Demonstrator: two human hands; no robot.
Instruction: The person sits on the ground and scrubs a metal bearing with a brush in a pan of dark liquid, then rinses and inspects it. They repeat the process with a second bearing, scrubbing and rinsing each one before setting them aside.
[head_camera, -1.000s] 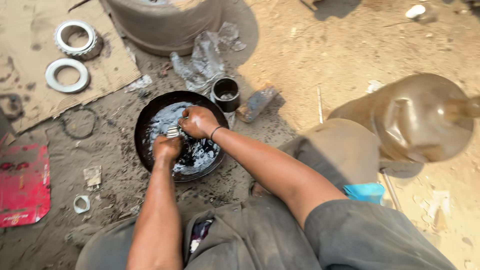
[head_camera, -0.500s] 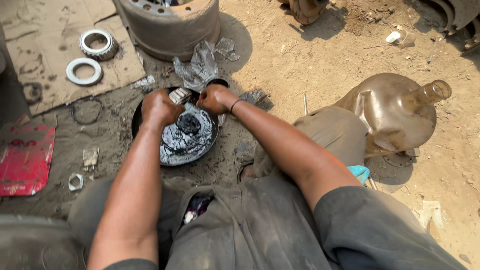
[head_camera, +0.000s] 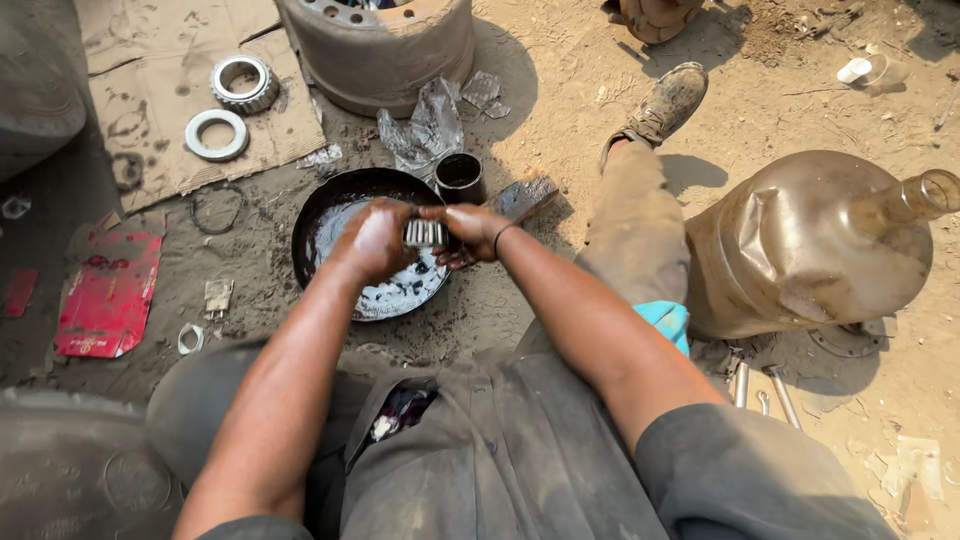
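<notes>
Both hands meet over the black pan (head_camera: 330, 205), which sits on the dirt in front of the seated person. The left hand (head_camera: 375, 240) and the right hand (head_camera: 470, 230) each close around one end of a small ribbed metal bearing (head_camera: 424, 233), held just above the pan's far side. Only the bearing's middle shows between them; its ends are hidden in the palms, and the fingers underneath cannot be made out. The pan's contents are dark and glossy with pale patches, partly covered by the left hand, so what lies in it is hard to tell. Touching the pan's far rim stands a small black cup (head_camera: 460, 175). Beyond the pan, a crumpled plastic sheet (head_camera: 425, 125) lies before a large drum (head_camera: 375, 50), cut off at the top edge. Left of the pan, two rings (head_camera: 217, 134) rest on cardboard (head_camera: 150, 60). Well right of the pan lies a big brown jug (head_camera: 810, 245) on its side.
</notes>
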